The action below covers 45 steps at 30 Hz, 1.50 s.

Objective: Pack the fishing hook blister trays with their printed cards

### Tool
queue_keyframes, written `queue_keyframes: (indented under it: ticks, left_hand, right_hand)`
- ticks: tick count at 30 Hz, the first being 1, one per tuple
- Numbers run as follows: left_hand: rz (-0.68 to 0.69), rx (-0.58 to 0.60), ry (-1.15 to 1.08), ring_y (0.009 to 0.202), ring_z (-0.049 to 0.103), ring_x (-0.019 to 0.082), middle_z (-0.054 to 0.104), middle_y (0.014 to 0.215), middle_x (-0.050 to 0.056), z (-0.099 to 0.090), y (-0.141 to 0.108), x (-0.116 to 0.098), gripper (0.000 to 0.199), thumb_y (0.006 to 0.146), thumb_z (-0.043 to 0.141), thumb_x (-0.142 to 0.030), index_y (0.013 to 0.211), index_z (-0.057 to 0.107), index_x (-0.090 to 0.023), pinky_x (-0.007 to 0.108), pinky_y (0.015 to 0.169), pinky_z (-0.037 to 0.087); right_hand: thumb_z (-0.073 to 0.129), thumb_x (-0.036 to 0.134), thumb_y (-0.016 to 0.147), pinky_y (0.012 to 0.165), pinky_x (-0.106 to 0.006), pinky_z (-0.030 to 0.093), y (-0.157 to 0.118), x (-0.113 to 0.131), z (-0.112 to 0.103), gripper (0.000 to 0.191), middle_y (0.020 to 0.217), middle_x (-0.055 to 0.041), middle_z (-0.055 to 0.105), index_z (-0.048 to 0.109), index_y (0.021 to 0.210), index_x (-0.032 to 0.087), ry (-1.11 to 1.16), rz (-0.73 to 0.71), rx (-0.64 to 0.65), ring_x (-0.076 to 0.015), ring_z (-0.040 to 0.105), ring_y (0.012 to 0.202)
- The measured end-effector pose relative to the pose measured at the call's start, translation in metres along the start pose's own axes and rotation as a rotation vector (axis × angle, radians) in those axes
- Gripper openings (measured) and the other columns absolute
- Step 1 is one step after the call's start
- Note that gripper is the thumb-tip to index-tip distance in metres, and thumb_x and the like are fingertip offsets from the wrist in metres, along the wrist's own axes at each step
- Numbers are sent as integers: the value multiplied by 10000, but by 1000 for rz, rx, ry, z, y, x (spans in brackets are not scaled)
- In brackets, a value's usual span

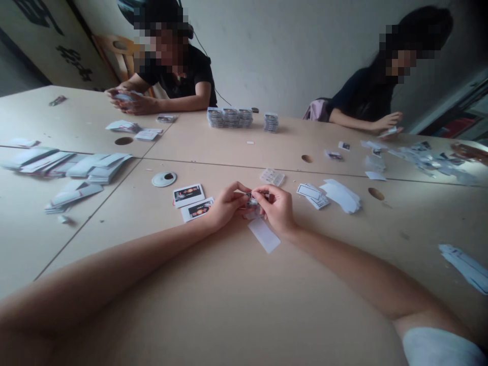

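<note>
Left hand (229,205) and right hand (277,206): both grasping one small dark-labelled case (253,199) between the fingertips, holding it just above the worktop (229,290). Blank white slip (264,235): lying below the hands. Two printed cards (189,194): resting beside the left hand.

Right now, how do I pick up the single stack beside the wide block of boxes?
Probably pinch the single stack low on its left and right sides, coming from the near side. It stands upright in layers, and a gap separates it from the wide block, leaving finger room.
</note>
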<state>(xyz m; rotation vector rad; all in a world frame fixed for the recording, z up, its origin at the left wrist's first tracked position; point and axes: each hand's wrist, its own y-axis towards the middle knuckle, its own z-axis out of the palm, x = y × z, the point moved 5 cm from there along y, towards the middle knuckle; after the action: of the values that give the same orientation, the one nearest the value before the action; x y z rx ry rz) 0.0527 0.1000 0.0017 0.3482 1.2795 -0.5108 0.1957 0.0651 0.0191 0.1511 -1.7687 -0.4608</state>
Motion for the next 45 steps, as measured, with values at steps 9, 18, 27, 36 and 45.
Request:
queue_keyframes:
  ticks: [9,18,27,36,45]
  left_hand:
    - [49,42,6,774,696,156,720,859,42,6,-2,-7,406,748,827,-379,930,544,-150,270,709,571]
    - [68,37,40,790,700,157,719,863,40,5,-3,-9,360,795,793,-379,917,542,-152,281,728,579]
    - [73,33,52,794,706,160,718,861,43,4,-1,-8,387,792,793,-416,920,541,-152,273,717,583]
    - [92,35,67,791,701,150,720,863,43,4,-1,-7,394,799,784,-431,937,548,-146,264,738,571]
    - [86,32,67,790,706,149,725,861,43,4,-2,-8,352,822,766,-401,938,548,-150,256,730,570]
  right_hand:
    - [667,307,884,441,-213,413,-2,3,-1,137,711,-9,679,714,841,186,-21,-38,-4,-79,517,455]
    - [660,321,884,455,-223,414,-3,5,-2,152,690,-14,674,716,845,185,-70,-54,-9,-97,526,482]
    - [657,311,882,467,-232,417,-2,6,-2,141,734,-22,693,714,843,188,-91,-67,-10,-99,524,495]
    - [657,310,885,471,-230,415,-2,6,-2,146,705,-15,684,716,840,185,-87,-65,-4,-99,523,486]
    - [657,316,885,487,-237,421,-2,5,-2,142,728,-19,697,718,846,194,-93,-71,-3,-106,529,507]
